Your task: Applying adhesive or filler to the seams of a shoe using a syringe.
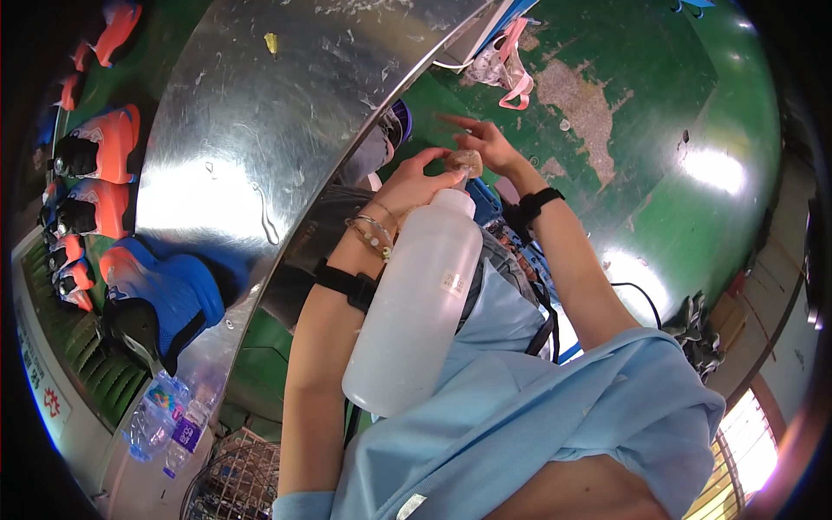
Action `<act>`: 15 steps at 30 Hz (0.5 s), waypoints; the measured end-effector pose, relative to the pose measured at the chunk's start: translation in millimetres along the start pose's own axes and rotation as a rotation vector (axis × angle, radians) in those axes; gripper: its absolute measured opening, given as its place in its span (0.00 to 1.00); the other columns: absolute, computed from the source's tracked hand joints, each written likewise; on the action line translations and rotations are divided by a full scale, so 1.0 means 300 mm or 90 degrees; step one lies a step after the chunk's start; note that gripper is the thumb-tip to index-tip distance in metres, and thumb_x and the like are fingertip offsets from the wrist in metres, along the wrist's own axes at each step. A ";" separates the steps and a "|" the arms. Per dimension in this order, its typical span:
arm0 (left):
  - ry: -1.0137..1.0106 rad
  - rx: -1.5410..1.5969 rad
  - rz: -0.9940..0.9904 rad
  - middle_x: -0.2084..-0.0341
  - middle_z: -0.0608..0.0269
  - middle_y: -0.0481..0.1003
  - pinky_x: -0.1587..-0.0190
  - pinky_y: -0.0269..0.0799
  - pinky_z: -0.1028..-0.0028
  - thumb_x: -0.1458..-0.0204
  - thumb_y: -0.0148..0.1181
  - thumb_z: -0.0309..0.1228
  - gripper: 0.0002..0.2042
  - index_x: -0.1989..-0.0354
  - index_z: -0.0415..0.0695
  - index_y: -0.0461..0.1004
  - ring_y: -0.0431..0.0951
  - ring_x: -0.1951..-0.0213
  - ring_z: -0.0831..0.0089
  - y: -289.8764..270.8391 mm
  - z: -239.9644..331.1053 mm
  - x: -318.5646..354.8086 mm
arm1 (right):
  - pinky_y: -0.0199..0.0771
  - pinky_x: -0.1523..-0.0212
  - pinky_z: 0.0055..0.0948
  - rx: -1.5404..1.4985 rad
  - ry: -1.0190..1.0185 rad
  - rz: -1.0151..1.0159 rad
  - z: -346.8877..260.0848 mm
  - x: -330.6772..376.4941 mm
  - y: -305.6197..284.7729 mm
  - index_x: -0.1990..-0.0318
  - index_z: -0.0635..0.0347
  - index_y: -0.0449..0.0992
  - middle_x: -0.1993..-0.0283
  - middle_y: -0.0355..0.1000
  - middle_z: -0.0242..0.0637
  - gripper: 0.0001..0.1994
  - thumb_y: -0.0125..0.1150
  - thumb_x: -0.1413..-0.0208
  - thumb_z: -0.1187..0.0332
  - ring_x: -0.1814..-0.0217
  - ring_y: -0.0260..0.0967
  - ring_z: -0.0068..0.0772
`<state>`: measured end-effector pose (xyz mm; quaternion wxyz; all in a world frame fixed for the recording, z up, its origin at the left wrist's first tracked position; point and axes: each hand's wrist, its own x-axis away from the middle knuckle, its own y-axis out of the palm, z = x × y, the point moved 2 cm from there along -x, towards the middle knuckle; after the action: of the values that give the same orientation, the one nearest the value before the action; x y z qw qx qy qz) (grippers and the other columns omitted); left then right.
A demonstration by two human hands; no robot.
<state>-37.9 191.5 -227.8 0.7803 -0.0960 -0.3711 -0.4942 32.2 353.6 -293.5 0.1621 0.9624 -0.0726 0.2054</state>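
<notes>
A large translucent white plastic bottle [412, 312] leans upright against my light blue top, its narrow end pointing away from me. At that end sits a rough brown sponge-like tip [465, 161] above the white collar. My left hand [422, 180] is closed at the top of the bottle, thumb and forefinger around the part just below the brown tip. Close beside it on the right, my right hand [488, 147] has its fingers stretched out and apart, slightly blurred, and holds nothing that I can see. Whether its palm touches the tip cannot be made out.
A curved metal table [286, 95] runs along my left, with a blue and orange sports shoe [165, 299] on its edge. Several orange shoes [104, 147] line the far left. Clear drink bottles [169, 425] and a wire basket [234, 472] are near. A pink-strapped item [511, 69] lies beyond.
</notes>
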 end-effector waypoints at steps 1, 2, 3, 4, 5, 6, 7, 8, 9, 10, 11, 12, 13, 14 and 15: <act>0.016 -0.008 0.000 0.65 0.55 0.75 0.64 0.71 0.74 0.54 0.62 0.39 0.24 0.51 0.39 0.67 0.76 0.66 0.73 0.004 0.006 0.001 | 0.56 0.80 0.18 0.065 -0.007 0.005 -0.025 -0.004 -0.024 0.39 0.49 0.61 0.81 0.59 0.22 0.27 0.51 0.51 0.71 0.82 0.50 0.14; 0.032 -0.015 0.000 0.65 0.55 0.75 0.63 0.71 0.74 0.54 0.62 0.39 0.24 0.51 0.40 0.67 0.76 0.66 0.73 0.008 0.012 0.004 | 0.56 0.80 0.18 0.064 -0.007 0.007 -0.045 0.000 -0.040 0.39 0.49 0.61 0.81 0.59 0.22 0.27 0.51 0.51 0.71 0.82 0.50 0.14; 0.033 -0.017 -0.001 0.65 0.55 0.75 0.63 0.71 0.74 0.54 0.62 0.39 0.24 0.51 0.40 0.67 0.76 0.66 0.73 0.009 0.009 0.000 | 0.54 0.81 0.17 0.111 0.014 0.015 -0.060 -0.002 -0.057 0.39 0.48 0.60 0.81 0.57 0.21 0.28 0.49 0.51 0.71 0.81 0.49 0.13; 0.035 -0.014 0.002 0.65 0.55 0.75 0.64 0.71 0.74 0.54 0.62 0.39 0.23 0.51 0.40 0.67 0.76 0.66 0.73 0.012 0.004 -0.002 | 0.52 0.81 0.16 0.157 0.035 0.023 -0.070 -0.003 -0.064 0.38 0.46 0.59 0.81 0.55 0.19 0.28 0.48 0.51 0.72 0.81 0.49 0.12; 0.037 -0.011 0.005 0.66 0.55 0.75 0.64 0.71 0.74 0.54 0.61 0.39 0.23 0.51 0.41 0.67 0.76 0.66 0.74 0.011 0.000 -0.005 | 0.52 0.81 0.16 0.158 0.033 0.024 -0.078 -0.007 -0.062 0.38 0.46 0.59 0.81 0.55 0.19 0.28 0.48 0.51 0.72 0.81 0.49 0.12; 0.038 -0.009 0.005 0.66 0.55 0.75 0.64 0.71 0.74 0.54 0.61 0.39 0.23 0.51 0.41 0.67 0.76 0.66 0.74 0.011 0.003 -0.002 | 0.50 0.82 0.15 0.145 0.037 0.016 -0.083 -0.006 -0.059 0.38 0.44 0.59 0.82 0.55 0.19 0.28 0.48 0.51 0.72 0.82 0.48 0.11; 0.039 -0.005 0.001 0.66 0.55 0.75 0.64 0.71 0.73 0.54 0.62 0.38 0.23 0.51 0.41 0.68 0.76 0.66 0.74 0.011 0.007 0.001 | 0.49 0.83 0.15 0.133 0.042 0.009 -0.087 -0.005 -0.056 0.38 0.42 0.59 0.82 0.54 0.18 0.29 0.48 0.51 0.71 0.82 0.47 0.11; 0.040 0.001 -0.004 0.66 0.56 0.75 0.64 0.71 0.73 0.54 0.62 0.38 0.22 0.51 0.41 0.68 0.76 0.66 0.74 0.011 0.009 0.003 | 0.49 0.83 0.15 0.135 0.042 0.008 -0.090 0.004 -0.053 0.38 0.42 0.59 0.82 0.54 0.18 0.29 0.48 0.51 0.71 0.82 0.47 0.11; 0.042 0.002 -0.004 0.66 0.56 0.75 0.64 0.71 0.73 0.54 0.62 0.38 0.22 0.51 0.41 0.68 0.76 0.66 0.74 0.013 0.018 0.007 | 0.49 0.83 0.15 0.133 0.053 0.017 -0.095 0.020 -0.048 0.39 0.43 0.60 0.82 0.54 0.19 0.28 0.48 0.50 0.71 0.82 0.47 0.11; 0.018 0.007 -0.009 0.66 0.56 0.75 0.64 0.71 0.73 0.54 0.62 0.38 0.22 0.51 0.42 0.68 0.76 0.66 0.74 0.018 0.024 0.010 | 0.49 0.83 0.15 0.132 0.064 0.027 -0.098 0.031 -0.045 0.39 0.44 0.61 0.82 0.54 0.19 0.27 0.48 0.50 0.71 0.82 0.47 0.11; -0.005 0.011 -0.015 0.66 0.56 0.75 0.64 0.71 0.73 0.54 0.62 0.38 0.22 0.51 0.42 0.68 0.76 0.66 0.74 0.022 0.029 0.013 | 0.49 0.83 0.15 0.133 0.065 0.026 -0.094 0.033 -0.045 0.39 0.44 0.61 0.82 0.54 0.19 0.27 0.48 0.50 0.71 0.82 0.47 0.11; -0.003 0.013 -0.014 0.66 0.56 0.75 0.64 0.71 0.73 0.54 0.62 0.38 0.22 0.51 0.42 0.68 0.76 0.66 0.74 0.021 0.029 0.015 | 0.49 0.83 0.15 0.133 0.063 0.020 -0.087 0.034 -0.042 0.40 0.45 0.62 0.81 0.55 0.19 0.25 0.47 0.49 0.70 0.82 0.48 0.11; -0.003 0.015 -0.012 0.66 0.56 0.75 0.64 0.71 0.73 0.54 0.62 0.38 0.22 0.51 0.42 0.68 0.76 0.66 0.74 0.019 0.029 0.014 | 0.49 0.83 0.15 0.133 0.061 0.013 -0.081 0.035 -0.041 0.41 0.46 0.63 0.81 0.55 0.19 0.24 0.47 0.48 0.70 0.83 0.48 0.11; -0.003 0.016 -0.011 0.65 0.56 0.75 0.64 0.71 0.73 0.54 0.62 0.37 0.22 0.51 0.41 0.68 0.76 0.66 0.74 0.019 0.030 0.014 | 0.49 0.83 0.15 0.135 0.060 0.013 -0.075 0.037 -0.043 0.41 0.46 0.63 0.81 0.55 0.19 0.24 0.47 0.48 0.70 0.83 0.48 0.11; -0.001 0.018 -0.010 0.65 0.56 0.75 0.64 0.71 0.73 0.54 0.62 0.37 0.22 0.51 0.41 0.68 0.76 0.66 0.74 0.016 0.023 0.011 | 0.49 0.83 0.15 0.135 0.083 0.005 -0.072 0.038 -0.044 0.42 0.48 0.65 0.80 0.57 0.19 0.22 0.46 0.47 0.69 0.83 0.48 0.11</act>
<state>-36.4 195.3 -219.7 0.7774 -0.0827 -0.3791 -0.4950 37.1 372.6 -273.8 0.0631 0.9584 -0.0440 0.2748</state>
